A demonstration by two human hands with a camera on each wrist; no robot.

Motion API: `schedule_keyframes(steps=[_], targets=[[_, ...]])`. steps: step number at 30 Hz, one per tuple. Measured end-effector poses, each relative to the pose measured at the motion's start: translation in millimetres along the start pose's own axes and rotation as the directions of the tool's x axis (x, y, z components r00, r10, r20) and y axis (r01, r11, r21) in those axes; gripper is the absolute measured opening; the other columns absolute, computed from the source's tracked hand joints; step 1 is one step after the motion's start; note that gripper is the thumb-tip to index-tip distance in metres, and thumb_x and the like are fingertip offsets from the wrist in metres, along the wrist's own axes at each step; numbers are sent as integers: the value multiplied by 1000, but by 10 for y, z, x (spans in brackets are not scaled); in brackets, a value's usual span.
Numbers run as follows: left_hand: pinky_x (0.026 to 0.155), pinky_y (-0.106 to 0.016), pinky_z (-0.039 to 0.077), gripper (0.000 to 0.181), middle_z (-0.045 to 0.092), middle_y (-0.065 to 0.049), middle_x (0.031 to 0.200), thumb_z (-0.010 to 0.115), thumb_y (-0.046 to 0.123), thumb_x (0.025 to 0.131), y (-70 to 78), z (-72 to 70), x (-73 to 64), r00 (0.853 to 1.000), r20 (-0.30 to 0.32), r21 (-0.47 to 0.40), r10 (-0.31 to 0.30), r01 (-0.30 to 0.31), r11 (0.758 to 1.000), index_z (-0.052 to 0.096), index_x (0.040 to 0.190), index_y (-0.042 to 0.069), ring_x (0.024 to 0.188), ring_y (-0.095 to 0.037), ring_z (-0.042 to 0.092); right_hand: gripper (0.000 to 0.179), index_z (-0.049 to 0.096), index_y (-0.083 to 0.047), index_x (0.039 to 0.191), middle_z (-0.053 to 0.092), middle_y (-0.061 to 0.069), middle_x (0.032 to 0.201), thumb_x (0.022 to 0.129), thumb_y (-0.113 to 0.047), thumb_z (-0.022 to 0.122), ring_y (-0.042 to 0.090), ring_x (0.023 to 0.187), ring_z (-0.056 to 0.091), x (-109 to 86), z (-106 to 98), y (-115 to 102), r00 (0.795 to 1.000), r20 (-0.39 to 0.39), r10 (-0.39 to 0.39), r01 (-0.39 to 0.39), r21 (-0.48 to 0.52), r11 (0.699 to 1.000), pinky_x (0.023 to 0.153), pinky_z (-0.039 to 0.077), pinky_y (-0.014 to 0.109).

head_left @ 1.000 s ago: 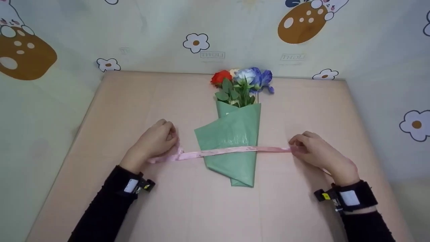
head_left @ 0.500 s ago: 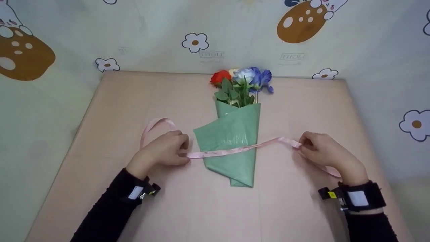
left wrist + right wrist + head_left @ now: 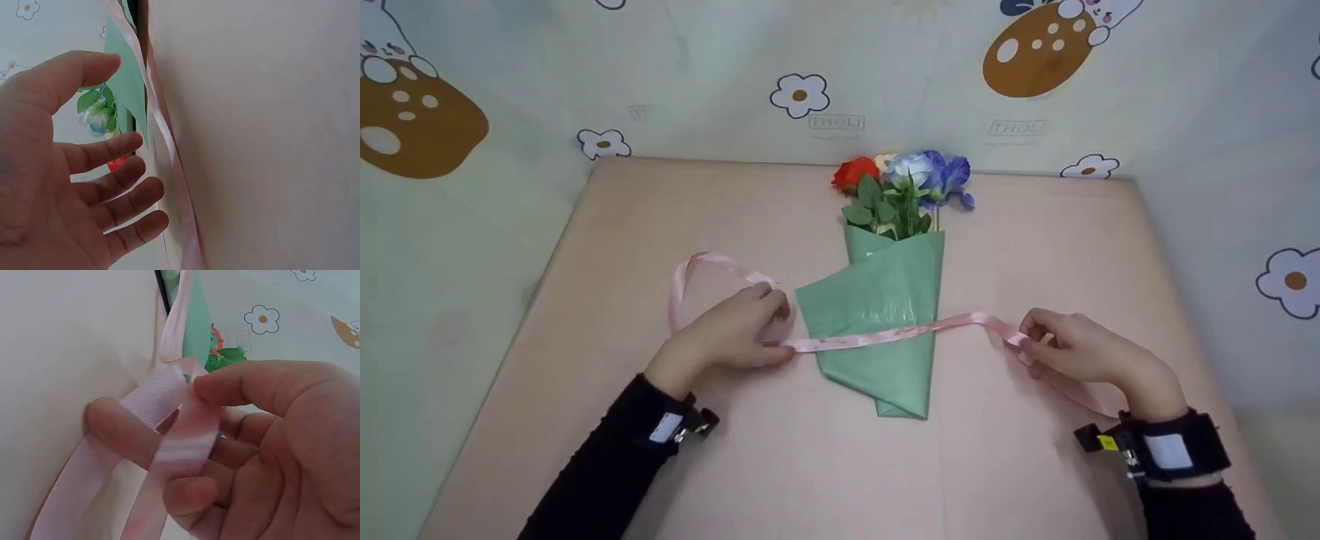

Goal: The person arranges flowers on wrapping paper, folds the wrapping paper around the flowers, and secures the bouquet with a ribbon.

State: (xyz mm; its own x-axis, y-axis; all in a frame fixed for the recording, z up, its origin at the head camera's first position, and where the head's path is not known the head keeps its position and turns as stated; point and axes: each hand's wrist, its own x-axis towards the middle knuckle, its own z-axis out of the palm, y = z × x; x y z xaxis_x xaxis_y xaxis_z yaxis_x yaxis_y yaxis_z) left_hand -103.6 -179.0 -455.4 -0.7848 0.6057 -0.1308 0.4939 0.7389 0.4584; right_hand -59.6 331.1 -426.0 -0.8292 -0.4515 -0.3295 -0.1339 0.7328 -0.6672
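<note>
A bouquet of red, blue and purple flowers (image 3: pixel 911 171) lies on the table, wrapped in green paper (image 3: pixel 870 292). Across the lower wrap runs a pink ribbon (image 3: pixel 862 340), rising in a slack bend on the right. My right hand (image 3: pixel 1099 352) holds it between thumb and fingers; in the right wrist view two lengths of ribbon (image 3: pixel 185 444) pass through the curled fingers. Left of the wrap is my left hand (image 3: pixel 727 326), low beside the ribbon. The left wrist view has its fingers (image 3: pixel 129 194) spread and relaxed, with the ribbon passing just beyond the fingertips.
One ribbon end makes a loose loop (image 3: pixel 679 289) behind the left hand; the other trails (image 3: pixel 1087 401) below the right hand. The pinkish table (image 3: pixel 660 202) meets a cartoon-printed wall covering (image 3: pixel 712 75) at its back edge. Wrist cameras sit on both dark sleeves.
My left hand has moved right, close to the wrap, and a ribbon loop now lies behind it. The right hand has shifted slightly right and down. The once taut ribbon has gone slack.
</note>
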Motion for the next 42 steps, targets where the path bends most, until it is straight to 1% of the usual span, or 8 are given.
schedule_keyframes(steps=[5,13,19,23,27,31,35,42], targets=[[75,-36,48,18,53,1,85,83,18,92,16,2,-33,998,26,37,57,-58,998,67,94,10,79,-17,50,12,65,-4,113,75,5,99,111,-16,66,18,84,73,-17,-49,37,998,-37,41,-43,-50,998,75,57,29],[70,-31,48,11,57,6,78,74,12,100,58,-83,-62,996,11,-96,93,-92,991,64,95,13,73,-12,53,16,66,4,112,69,17,104,108,-11,65,32,92,64,-66,-267,56,973,-226,42,-114,-315,942,84,56,52],[73,-29,54,11,68,8,84,74,10,96,131,-137,-80,993,-9,-230,117,-116,966,64,95,15,77,-11,62,21,71,0,118,63,33,134,104,-16,73,53,117,64,-168,-260,-101,974,-214,74,-153,-378,913,97,51,70],[69,-27,51,14,67,10,82,75,11,93,132,-100,-74,994,46,-268,102,-86,960,63,93,18,74,-9,60,43,70,-4,135,60,32,146,98,-23,80,57,130,55,-97,-105,-192,978,-170,119,-180,-411,894,98,40,73],[67,-26,46,16,63,8,81,75,9,90,116,-45,-51,990,93,-306,107,-73,949,63,92,18,74,-11,57,54,64,-5,147,63,24,146,99,-24,81,53,141,48,114,136,-204,987,-162,9,-75,-403,912,104,34,70],[70,-27,46,14,62,2,83,77,8,92,116,-24,-37,986,80,-361,144,-106,926,66,93,17,79,-16,57,37,73,-9,133,71,14,124,100,-21,83,41,126,60,319,329,-153,960,-226,-164,48,-444,895,99,37,63],[75,-27,52,10,67,4,89,78,12,99,107,-25,-38,988,62,-400,139,-103,911,69,104,13,82,-15,61,10,77,-11,107,71,1,97,99,-13,83,25,95,66,391,378,-89,941,-251,-228,98,-442,892,89,39,54],[68,-23,50,6,71,1,83,78,14,102,40,-116,-144,975,177,-464,132,-36,885,80,104,9,74,-10,60,3,78,-19,105,67,-8,84,103,-22,79,11,74,57,110,102,-68,996,11,-93,94,-103,990,68,48,25]])
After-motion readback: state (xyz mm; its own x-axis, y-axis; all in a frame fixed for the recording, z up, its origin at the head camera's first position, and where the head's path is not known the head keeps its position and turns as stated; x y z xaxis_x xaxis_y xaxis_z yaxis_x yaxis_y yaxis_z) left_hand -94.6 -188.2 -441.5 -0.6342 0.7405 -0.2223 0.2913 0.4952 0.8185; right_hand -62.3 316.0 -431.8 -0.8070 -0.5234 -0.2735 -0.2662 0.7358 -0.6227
